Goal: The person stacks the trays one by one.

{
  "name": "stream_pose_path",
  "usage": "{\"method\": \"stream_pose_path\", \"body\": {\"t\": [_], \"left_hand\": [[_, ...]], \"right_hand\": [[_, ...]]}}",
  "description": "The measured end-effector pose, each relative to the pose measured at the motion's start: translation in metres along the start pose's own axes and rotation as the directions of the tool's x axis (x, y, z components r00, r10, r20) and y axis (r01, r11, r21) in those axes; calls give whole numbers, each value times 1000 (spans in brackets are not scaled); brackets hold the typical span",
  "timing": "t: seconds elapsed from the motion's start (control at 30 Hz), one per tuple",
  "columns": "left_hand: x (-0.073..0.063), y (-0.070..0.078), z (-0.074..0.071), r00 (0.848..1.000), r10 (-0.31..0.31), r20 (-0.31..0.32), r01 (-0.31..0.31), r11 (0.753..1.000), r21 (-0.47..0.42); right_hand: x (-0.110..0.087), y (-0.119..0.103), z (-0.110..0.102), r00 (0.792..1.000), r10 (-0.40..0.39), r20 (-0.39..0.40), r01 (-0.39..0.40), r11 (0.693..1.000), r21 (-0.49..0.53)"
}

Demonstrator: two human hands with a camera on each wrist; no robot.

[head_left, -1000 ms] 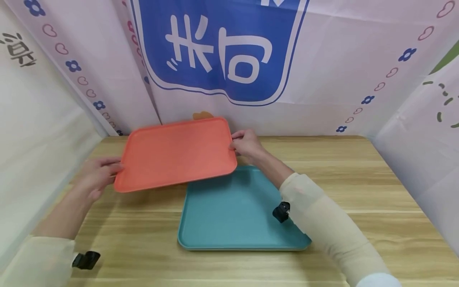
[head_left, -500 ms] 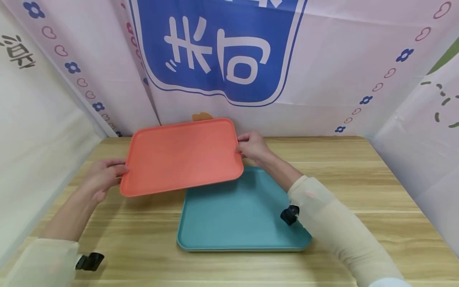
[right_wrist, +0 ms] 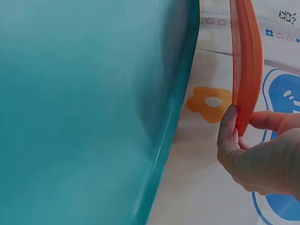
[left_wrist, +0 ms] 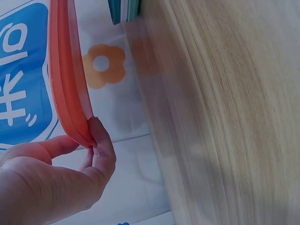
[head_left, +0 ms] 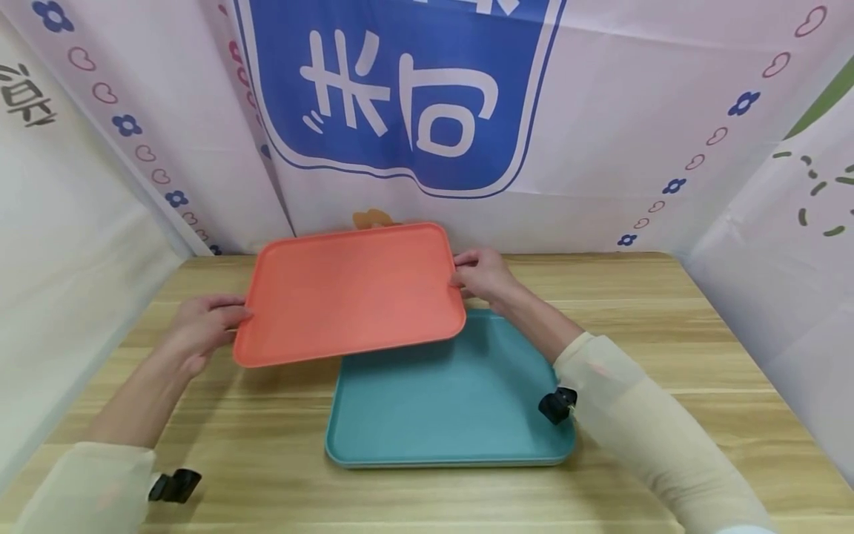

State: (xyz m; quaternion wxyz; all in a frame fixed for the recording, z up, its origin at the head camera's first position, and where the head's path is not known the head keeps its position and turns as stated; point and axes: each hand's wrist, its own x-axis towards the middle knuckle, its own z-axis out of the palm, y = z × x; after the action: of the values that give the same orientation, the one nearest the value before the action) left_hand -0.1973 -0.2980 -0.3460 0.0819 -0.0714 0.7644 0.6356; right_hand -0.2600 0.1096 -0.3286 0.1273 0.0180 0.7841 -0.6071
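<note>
An orange-red tray [head_left: 353,293] is held up by both hands, tilted a little with its right end higher in the head view. My left hand [head_left: 207,326] pinches its left edge, thumb on one face and fingers on the other, as the left wrist view shows of the tray [left_wrist: 65,79]. At the opposite edge, my right hand [head_left: 485,276] grips the rim between thumb and fingers. Below lies a teal tray [head_left: 454,404] on the table, its far left part hidden under the orange-red one. A pale layer shows beneath the teal rim.
The wooden table [head_left: 667,356] extends to both sides and in front. A printed cloth [head_left: 587,148] with a blue sign hangs behind, and white cloth walls [head_left: 73,222] stand left and right. Each sleeve carries a small black camera [head_left: 559,406].
Both hands have carried the orange-red tray a little to the right, and slightly lower in view. The teal tray stays where it was on the table.
</note>
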Motion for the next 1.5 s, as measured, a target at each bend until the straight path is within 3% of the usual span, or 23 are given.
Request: {"method": "stream_pose_path", "body": {"t": [0.1, 0.47, 0.93, 1.2, 1.5], "left_hand": [[1, 1, 3, 1000, -5, 10, 5, 999, -32], [4, 4, 17, 999, -27, 21, 27, 1000, 12], [4, 6, 33, 998, -13, 58, 11, 999, 33], [6, 7, 41, 997, 11, 78, -11, 1000, 3], [5, 10, 50, 995, -12, 100, 6, 998, 59]], "right_hand": [[-2, 2, -5, 1000, -5, 11, 5, 1000, 15], [-6, 10, -18, 1000, 2, 8, -2, 1000, -7], [-14, 23, -39, 999, 24, 26, -24, 1000, 0], [-20, 31, -53, 998, 34, 51, -34, 999, -5], [-30, 38, -68, 997, 43, 66, -42, 999, -18]]}}
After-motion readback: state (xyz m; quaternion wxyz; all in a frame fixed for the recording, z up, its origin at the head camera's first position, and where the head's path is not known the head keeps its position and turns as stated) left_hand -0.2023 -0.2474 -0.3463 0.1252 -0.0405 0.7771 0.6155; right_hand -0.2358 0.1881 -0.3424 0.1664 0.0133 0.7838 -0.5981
